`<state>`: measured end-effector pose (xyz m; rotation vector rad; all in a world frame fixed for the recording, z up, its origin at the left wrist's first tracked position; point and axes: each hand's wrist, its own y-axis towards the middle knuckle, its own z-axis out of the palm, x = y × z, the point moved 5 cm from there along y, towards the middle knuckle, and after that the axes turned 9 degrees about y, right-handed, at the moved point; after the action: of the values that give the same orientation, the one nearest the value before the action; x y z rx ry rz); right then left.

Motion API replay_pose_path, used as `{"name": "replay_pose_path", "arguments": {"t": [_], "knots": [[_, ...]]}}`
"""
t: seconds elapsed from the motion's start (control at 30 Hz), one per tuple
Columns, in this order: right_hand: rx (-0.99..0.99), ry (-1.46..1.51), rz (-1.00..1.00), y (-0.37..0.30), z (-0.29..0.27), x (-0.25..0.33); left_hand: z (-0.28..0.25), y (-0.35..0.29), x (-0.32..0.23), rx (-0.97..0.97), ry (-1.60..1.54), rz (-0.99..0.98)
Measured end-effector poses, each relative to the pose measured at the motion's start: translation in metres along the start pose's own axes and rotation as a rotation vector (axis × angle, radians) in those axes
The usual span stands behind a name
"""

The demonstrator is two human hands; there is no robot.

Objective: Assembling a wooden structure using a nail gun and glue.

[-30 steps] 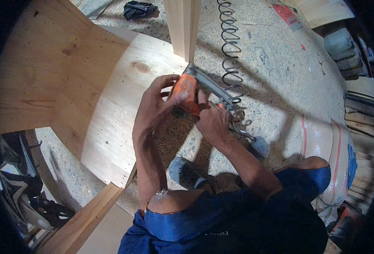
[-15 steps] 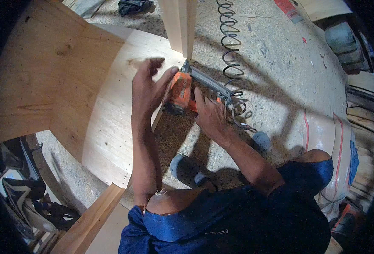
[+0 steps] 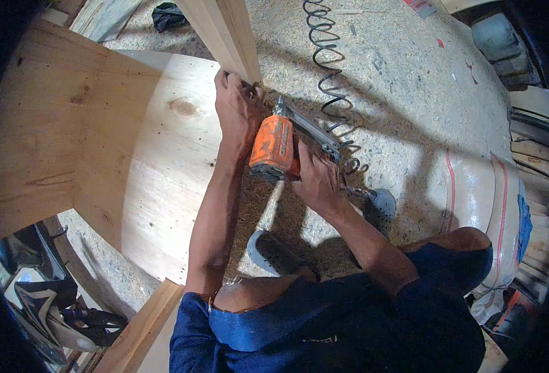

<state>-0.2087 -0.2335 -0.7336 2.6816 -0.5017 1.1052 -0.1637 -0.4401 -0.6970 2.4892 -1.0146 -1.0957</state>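
Observation:
An orange and black air nail gun [image 3: 273,146] is in my right hand [image 3: 318,180], whose fingers wrap round its handle. Its nose points away from me, a little to the right of the post's lower end, and is not touching it. My left hand [image 3: 238,105] is closed at the foot of a pale wooden post [image 3: 227,37], its fingers curled against the wood. Part of the joint is hidden behind those fingers. The post meets the far right corner of a pale plywood panel [image 3: 175,137], which carries a knot and several small nail marks.
A black coiled air hose [image 3: 327,62] trails over the gritty floor [image 3: 405,99] to the gun. White sacks [image 3: 473,193] stand at the right, near stacked boards [image 3: 535,155]. A wooden beam [image 3: 140,329] lies lower left. My feet are in grey clogs [image 3: 273,252].
My left hand has moved from beside the gun's nose to the foot of the post. The nail gun has drawn back from the corner, and the view has shifted slightly.

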Motion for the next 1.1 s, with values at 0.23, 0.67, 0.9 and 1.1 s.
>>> {"name": "replay_pose_path", "arguments": {"t": [0.23, 0.67, 0.9, 1.1], "knots": [[0.002, 0.006, -0.004, 0.005, 0.001, 0.008, -0.003, -0.002, 0.009, -0.008, -0.091, -0.089], [-0.021, -0.031, -0.222, 0.030, 0.015, 0.053, -0.097, -0.075, 0.013, 0.273, -0.858, -0.552], [-0.055, -0.129, -0.198, 0.037, 0.020, 0.051, -0.095, -0.081, 0.012, 0.426, -0.683, -0.429], [-0.043, -0.138, -0.165, 0.037, 0.025, 0.049, -0.087, -0.086, 0.015, 0.318, -0.629, -0.424]]}}
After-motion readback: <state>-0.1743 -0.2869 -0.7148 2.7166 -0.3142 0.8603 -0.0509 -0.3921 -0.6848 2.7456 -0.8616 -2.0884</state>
